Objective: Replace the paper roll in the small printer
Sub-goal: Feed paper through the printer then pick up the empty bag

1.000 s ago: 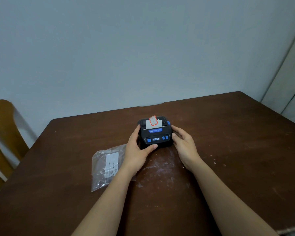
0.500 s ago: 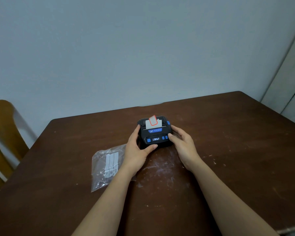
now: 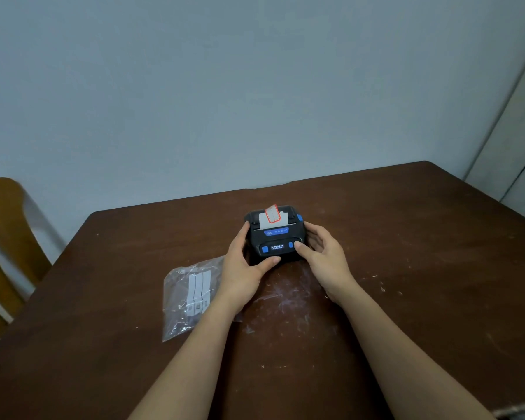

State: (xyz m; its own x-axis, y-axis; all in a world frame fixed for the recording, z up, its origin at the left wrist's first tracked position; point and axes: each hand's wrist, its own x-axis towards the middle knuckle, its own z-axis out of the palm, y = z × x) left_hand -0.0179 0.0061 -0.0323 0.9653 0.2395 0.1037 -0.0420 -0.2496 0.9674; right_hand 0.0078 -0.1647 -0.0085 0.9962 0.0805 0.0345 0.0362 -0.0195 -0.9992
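Now both hands clasp the printer (image 3: 274, 237): left hand (image 3: 243, 268) cupping its side, right hand (image 3: 325, 259) thumbing its front.

Both forearms are bare from the lower edge of the view to the wrists, with no sleeve showing on either. The left hand (image 3: 242, 269) and the right hand (image 3: 328, 262) wear no gloves, rings, watch or bands. The fingernails are short and unpainted. Nothing else of the person appears.
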